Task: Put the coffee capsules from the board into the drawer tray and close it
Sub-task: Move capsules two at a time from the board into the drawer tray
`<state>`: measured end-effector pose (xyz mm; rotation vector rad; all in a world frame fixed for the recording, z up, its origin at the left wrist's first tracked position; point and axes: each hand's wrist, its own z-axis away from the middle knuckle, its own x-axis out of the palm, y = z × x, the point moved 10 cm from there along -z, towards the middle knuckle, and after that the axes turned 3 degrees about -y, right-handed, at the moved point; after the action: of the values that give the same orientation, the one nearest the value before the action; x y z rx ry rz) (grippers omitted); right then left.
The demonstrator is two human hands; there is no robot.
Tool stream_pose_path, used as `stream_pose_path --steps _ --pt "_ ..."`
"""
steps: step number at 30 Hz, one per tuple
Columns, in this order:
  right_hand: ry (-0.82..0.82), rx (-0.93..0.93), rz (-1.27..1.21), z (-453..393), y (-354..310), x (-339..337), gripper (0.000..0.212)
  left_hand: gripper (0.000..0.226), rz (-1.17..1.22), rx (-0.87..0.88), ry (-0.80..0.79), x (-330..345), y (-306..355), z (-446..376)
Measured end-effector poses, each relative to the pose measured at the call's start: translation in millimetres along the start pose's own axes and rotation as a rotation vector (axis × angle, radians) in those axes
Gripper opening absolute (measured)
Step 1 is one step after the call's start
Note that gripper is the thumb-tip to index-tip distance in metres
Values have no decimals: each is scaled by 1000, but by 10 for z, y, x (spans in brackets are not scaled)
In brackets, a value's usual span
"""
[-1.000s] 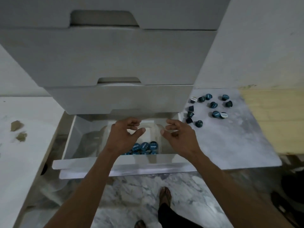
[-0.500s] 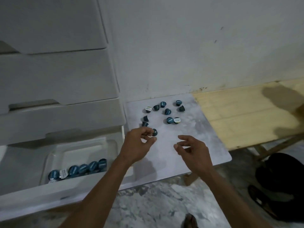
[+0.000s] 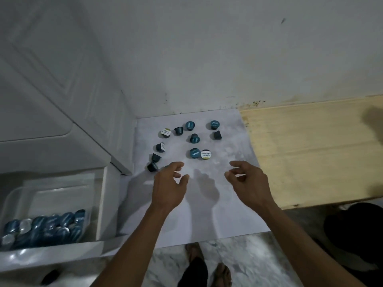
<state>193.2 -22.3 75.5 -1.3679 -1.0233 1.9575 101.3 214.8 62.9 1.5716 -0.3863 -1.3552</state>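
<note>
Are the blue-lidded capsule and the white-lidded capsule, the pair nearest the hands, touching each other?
Touching. In the head view the blue-lidded capsule and the white-lidded capsule lie side by side on the board, rims meeting with no board visible between them.

Board (image 3: 228, 204): near half bare; loose capsules (image 3: 194, 139) crowd the far half. Drawer cabinet (image 3: 116, 129) walls the left edge. Open drawer (image 3: 101, 204): top unobstructed.

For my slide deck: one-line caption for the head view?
Both hands, left and right, hover empty over capsules on the board; drawer open.
</note>
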Motion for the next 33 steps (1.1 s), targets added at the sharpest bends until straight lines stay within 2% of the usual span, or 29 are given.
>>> stream_pose_path --steps 8,14,20,23,29,33 --pt "-56 -67 185 -802 95 482 39 50 -61 -43 60 499 -253 -752" --pt "-134 -273 259 -1174 220 899 48 50 -41 1 64 846 -515 -966" --pt "3 -546 198 -1208 281 985 34 38 -155 106 178 895 -476 -968" --pt "47 -622 170 -1218 324 979 30 34 -178 138 234 896 -484 -957" --pt "147 -636 101 -1212 403 878 26 31 -175 217 332 876 -429 -912" --pt "185 -609 116 -1239 489 791 32 31 -158 249 364 879 -421 -878"
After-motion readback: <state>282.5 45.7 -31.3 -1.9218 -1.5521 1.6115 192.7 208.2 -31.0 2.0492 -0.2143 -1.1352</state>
